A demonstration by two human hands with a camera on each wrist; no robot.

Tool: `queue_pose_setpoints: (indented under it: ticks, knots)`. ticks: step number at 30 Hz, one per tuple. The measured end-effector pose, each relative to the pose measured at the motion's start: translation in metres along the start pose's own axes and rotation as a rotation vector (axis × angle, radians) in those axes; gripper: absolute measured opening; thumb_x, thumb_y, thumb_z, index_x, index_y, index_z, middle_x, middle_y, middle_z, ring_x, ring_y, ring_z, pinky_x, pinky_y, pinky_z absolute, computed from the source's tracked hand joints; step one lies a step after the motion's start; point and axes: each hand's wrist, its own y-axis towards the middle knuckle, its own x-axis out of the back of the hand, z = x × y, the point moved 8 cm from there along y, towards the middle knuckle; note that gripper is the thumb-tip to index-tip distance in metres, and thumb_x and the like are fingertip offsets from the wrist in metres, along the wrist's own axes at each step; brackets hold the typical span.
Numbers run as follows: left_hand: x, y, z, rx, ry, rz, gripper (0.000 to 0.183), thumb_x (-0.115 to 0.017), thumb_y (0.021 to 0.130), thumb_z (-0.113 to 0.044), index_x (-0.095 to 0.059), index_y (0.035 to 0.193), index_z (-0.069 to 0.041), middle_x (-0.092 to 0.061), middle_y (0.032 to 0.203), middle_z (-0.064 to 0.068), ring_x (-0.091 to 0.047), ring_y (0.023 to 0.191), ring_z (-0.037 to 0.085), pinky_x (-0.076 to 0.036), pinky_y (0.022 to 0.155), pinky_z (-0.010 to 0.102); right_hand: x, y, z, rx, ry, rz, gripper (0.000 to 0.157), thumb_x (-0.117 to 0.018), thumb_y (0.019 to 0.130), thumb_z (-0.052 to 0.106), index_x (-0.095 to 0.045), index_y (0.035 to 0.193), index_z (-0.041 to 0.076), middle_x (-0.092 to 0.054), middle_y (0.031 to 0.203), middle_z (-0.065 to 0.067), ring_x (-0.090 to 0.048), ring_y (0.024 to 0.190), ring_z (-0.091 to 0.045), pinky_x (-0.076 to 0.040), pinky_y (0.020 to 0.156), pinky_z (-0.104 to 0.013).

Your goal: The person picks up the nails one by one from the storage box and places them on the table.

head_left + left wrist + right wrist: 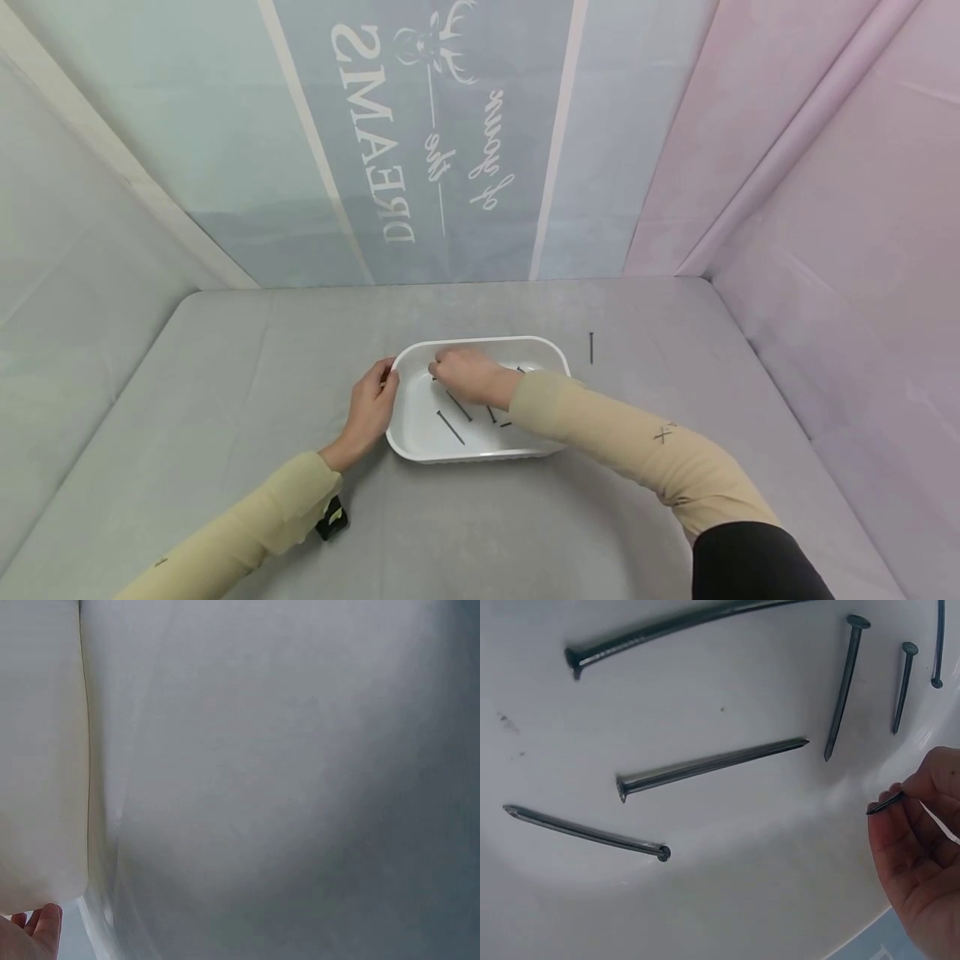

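Observation:
A white tray (480, 457) with rounded corners stands on the grey cloth-covered table, several dark nails (451, 427) scattered over its floor. At its left end my left hand (371, 406) holds the rim; the left wrist view catches only some fingers (49, 928) against the tray's outer wall. Inside the tray, towards the back left, is my right hand (471, 377), slightly blurred. Between its thumb and fingers it pinches a nail (885, 803), clear in the right wrist view. Other loose nails (712, 769) lie close by. My right forearm hides the tray's right part.
A single nail (591, 347) lies on the table behind the tray's right end. Grey cloth (480, 533) covers the table. Behind it hangs a printed fabric wall (450, 258), with pale fabric sides left and right. A black device (332, 518) sits under my left wrist.

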Motion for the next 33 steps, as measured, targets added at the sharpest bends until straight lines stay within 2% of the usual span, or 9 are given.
queue_pose_setpoints:
  ticks: [9,22,33]
  knots:
    - [0.000,0.000,-0.001,-0.001,-0.006,-0.001,0.034,-0.037,0.097,-0.014,-0.050,0.123,0.004,-0.057,0.113,0.020,-0.055,0.104,0.029,-0.047,0.085,0.041,0.005,-0.003,-0.002,0.017,0.003,-0.014,0.015,-0.052,0.090,0.006,-0.063,0.099,0.008,-0.057,0.082,-0.004,-0.056,0.071,-0.015,-0.046,0.061,-0.025]
    - [0.001,0.000,-0.001,0.005,-0.002,-0.005,0.034,-0.038,0.096,-0.014,-0.051,0.122,0.003,-0.057,0.113,0.019,-0.055,0.104,0.028,-0.047,0.085,0.041,0.017,-0.011,-0.001,0.070,-0.060,-0.022,0.015,-0.052,0.091,0.007,-0.063,0.100,0.010,-0.056,0.087,-0.002,-0.055,0.079,-0.015,-0.047,0.066,-0.025]
    - [0.001,0.000,-0.001,-0.013,0.001,-0.008,0.034,-0.038,0.097,-0.014,-0.051,0.122,0.004,-0.057,0.113,0.020,-0.055,0.103,0.029,-0.047,0.085,0.041,0.036,-0.023,-0.007,0.095,-0.058,-0.136,0.015,-0.057,0.085,0.001,-0.064,0.095,0.009,-0.057,0.084,-0.003,-0.056,0.077,-0.017,-0.048,0.060,-0.025]
